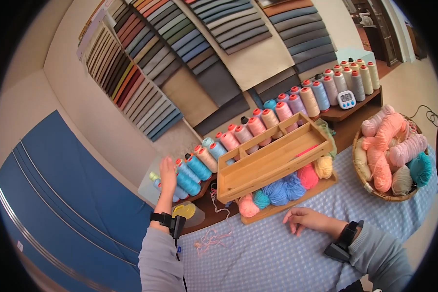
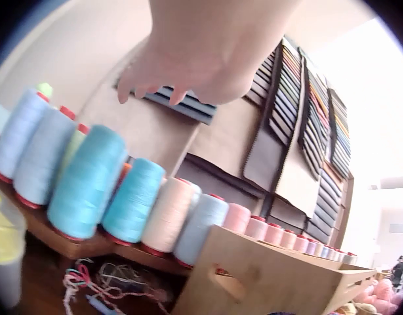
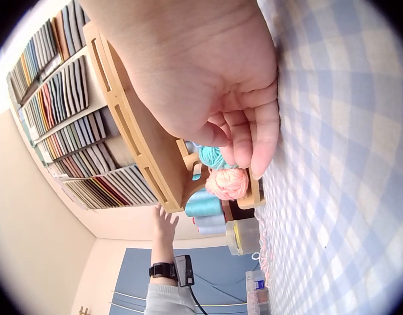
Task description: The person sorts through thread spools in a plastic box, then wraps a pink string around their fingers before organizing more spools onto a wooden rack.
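Note:
My left hand point(image 1: 168, 175) is raised over the left end of the row of thread cones point(image 1: 186, 184), holding nothing. In the left wrist view its fingers hang above the blue and turquoise cones point(image 2: 87, 184), apart from them. My right hand point(image 1: 309, 220) rests on the checked cloth point(image 1: 277, 253) with loosely bent fingers and nothing in them, in front of the wooden tray with yarn balls point(image 1: 277, 191). The right wrist view shows that hand point(image 3: 214, 98) near a peach yarn ball point(image 3: 227, 184).
An upper wooden box point(image 1: 263, 165) stands over the yarn balls. At the right is a wicker basket of yarn point(image 1: 384, 151); a white timer point(image 1: 346, 100) stands by the cones. A yellow-lidded tub point(image 1: 184, 210) and loose pink yarn point(image 1: 211, 241) lie at the left. Fabric samples hang behind.

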`<state>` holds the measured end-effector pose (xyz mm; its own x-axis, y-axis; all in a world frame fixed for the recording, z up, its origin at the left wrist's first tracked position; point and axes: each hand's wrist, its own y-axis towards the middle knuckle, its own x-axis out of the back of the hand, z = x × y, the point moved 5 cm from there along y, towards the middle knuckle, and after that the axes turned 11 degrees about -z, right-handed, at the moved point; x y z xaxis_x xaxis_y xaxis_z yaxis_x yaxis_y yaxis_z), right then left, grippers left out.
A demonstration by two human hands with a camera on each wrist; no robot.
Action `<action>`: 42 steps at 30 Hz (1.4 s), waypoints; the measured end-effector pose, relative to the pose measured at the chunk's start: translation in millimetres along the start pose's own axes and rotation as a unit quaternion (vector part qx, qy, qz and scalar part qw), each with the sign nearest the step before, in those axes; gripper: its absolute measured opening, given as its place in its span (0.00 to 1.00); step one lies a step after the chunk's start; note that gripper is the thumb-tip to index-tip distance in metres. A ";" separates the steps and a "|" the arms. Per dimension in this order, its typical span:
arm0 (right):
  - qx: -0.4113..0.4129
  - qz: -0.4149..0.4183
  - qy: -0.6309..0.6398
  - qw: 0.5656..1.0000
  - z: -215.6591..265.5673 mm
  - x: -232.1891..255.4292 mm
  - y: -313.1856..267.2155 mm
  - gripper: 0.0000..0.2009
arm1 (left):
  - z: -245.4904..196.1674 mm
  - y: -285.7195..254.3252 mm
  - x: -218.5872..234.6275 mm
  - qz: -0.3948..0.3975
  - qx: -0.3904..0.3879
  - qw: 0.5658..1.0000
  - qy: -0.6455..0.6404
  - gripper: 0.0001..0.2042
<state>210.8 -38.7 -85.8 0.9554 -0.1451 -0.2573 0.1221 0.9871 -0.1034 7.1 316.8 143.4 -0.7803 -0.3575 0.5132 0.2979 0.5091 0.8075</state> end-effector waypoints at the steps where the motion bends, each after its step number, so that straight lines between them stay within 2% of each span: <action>1: 0.002 0.005 0.006 1.000 0.4 -1.0 -0.2 0.10 | -23.1 1.7 -6.9 0.000 -0.005 1.000 -0.006 0.23; 3: 0.004 0.004 0.009 1.000 -2.1 -0.1 1.9 0.09 | -79.8 -0.6 -27.7 0.097 -0.040 0.994 -0.042 0.22; 6: 0.010 0.005 0.014 1.000 -6.5 0.3 5.5 0.09 | -144.7 -6.2 -61.2 0.148 -0.090 0.983 -0.067 0.22; 7: 0.009 0.010 0.008 1.000 -7.9 0.2 6.3 0.10 | -162.7 -5.3 -70.6 0.150 -0.095 0.982 -0.068 0.22; 9: 0.012 0.015 0.002 1.000 -8.5 -0.5 6.4 0.10 | -192.8 -6.5 -94.8 0.239 -0.072 0.963 -0.098 0.24; 10: 0.014 0.011 0.005 1.000 -7.9 -0.7 6.7 0.10 | -203.4 -4.0 -104.3 0.242 -0.077 0.962 -0.099 0.24; 12: 0.008 0.009 -0.004 1.000 -9.9 -1.1 8.1 0.10 | -226.7 -3.1 -128.1 0.312 -0.095 0.942 -0.083 0.26; 13: 0.018 0.008 0.012 1.000 -14.9 -0.7 11.6 0.11 | -232.6 -0.2 -143.5 0.322 -0.128 0.938 -0.034 0.27; 16: 0.029 0.006 -0.001 1.000 -18.0 -1.2 15.5 0.11 | -273.5 -9.4 -164.2 0.345 -0.159 0.925 -0.015 0.28; 17: 0.033 0.000 -0.007 0.999 -18.5 -1.7 16.4 0.11 | -287.5 -11.4 -172.0 0.391 -0.160 0.905 -0.039 0.30; 20: 0.039 -0.003 0.005 0.999 -20.1 -2.8 18.1 0.12 | -319.3 -12.6 -192.2 0.395 -0.182 0.901 0.005 0.31; 25: 0.058 -0.019 0.016 0.998 -19.4 -4.2 19.9 0.10 | -366.4 -12.1 -221.5 0.405 -0.210 0.890 -0.020 0.32; 30: 0.055 -0.023 0.019 0.998 -20.3 -5.1 22.8 0.10 | -369.4 4.8 -264.3 0.409 -0.252 0.877 0.032 0.32; 32: 0.053 -0.016 0.028 0.998 -21.7 -6.4 24.8 0.10 | -360.6 14.8 -272.9 0.374 -0.206 0.899 0.091 0.34; 33: 0.052 -0.013 0.030 0.998 -23.9 -7.4 28.5 0.10 | -359.0 16.9 -277.6 0.377 -0.212 0.897 0.090 0.34; 35: 0.044 -0.017 0.033 0.998 -21.2 -7.2 27.4 0.11 | -350.6 21.6 -287.2 0.379 -0.173 0.905 0.089 0.36; 42: 0.032 -0.007 0.032 0.999 -13.6 -4.3 21.6 0.16 | -353.4 27.1 -302.3 0.354 -0.232 0.903 0.080 0.41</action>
<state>205.6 -17.7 -100.0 0.9342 -0.1615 -0.3180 0.1550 0.9869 -0.0458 445.5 162.0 112.8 -0.2262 -0.1981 0.9537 0.9178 0.2846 0.2768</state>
